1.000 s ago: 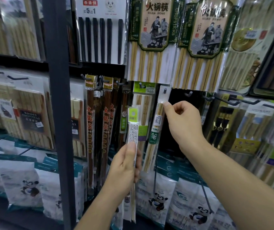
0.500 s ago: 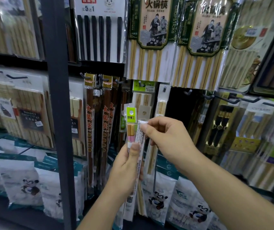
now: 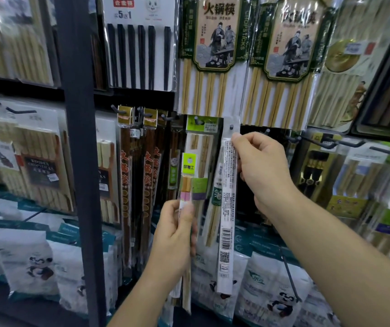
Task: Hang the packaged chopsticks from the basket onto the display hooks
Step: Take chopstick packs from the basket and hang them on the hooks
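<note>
Since half a second ago, the right hand [image 3: 263, 168] has drawn one white pack [image 3: 226, 208] of chopsticks away from the left hand [image 3: 175, 234] and lifted it up and to the right. Its fingers [image 3: 237, 138] pinch the pack at the very top, printed back and barcode facing out, so the pack hangs straight down below them. The top edge sits just under a hook [image 3: 231, 126], not yet on it, in front of a hanging pack [image 3: 216, 197] already there. The left hand stays lower, fingers [image 3: 188, 210] curled round a yellow-labelled pack [image 3: 188, 171] held upright, just beside the white one. Panda bags [image 3: 31, 263] line the shelf below.
</note>
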Available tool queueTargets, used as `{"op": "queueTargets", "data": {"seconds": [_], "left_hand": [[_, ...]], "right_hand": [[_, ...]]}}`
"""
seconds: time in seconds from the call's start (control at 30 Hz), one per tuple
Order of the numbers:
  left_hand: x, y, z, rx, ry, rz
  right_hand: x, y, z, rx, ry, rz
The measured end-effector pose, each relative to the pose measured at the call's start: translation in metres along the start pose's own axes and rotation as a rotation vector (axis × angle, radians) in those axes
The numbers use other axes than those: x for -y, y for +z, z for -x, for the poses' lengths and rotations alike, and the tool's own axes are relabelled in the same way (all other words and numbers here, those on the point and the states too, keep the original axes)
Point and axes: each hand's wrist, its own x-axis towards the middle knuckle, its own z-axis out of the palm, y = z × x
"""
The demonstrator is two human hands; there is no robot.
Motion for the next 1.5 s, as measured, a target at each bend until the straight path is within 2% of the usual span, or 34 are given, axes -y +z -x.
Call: {"op": "queueTargets", "data": {"seconds": [0.27, 0.43, 0.67, 0.8, 0.9, 0.97, 1.27, 1.5], "left_hand": [[0.000, 0.000, -0.002, 0.003, 0.035, 0.027], [-0.004, -0.001, 0.000, -0.010, 0.005, 0.049], [-0.009, -0.003, 0.001, -0.045, -0.013, 0.125], [-0.013, -0.001, 0.002, -0.047, -0.015, 0.161], [-0.016, 0.001, 0.003, -0.029, -0.010, 0.206], [-0.016, 0.003, 0.003, -0.012, -0.004, 0.238], [-0.010, 0.003, 0.001, -0.076, -0.004, 0.324], [-0.007, 0.001, 0.001, -0.096, -0.006, 0.268]], "right_hand": [[-0.009, 0.005, -0.003, -0.012, 0.027, 0.029], [-0.018, 0.004, -0.003, -0.056, -0.035, 0.180], [-0.024, 0.000, 0.003, -0.111, -0.091, 0.226], [-0.021, 0.002, 0.022, 0.068, -0.116, 0.093], [-0.019, 0.005, 0.035, 0.241, -0.169, 0.130], [-0.018, 0.007, 0.038, 0.272, -0.178, 0.141], [-0.007, 0.000, 0.017, 0.101, -0.157, 0.041], [-0.002, -0.001, 0.001, 0.023, -0.123, 0.043]]}}
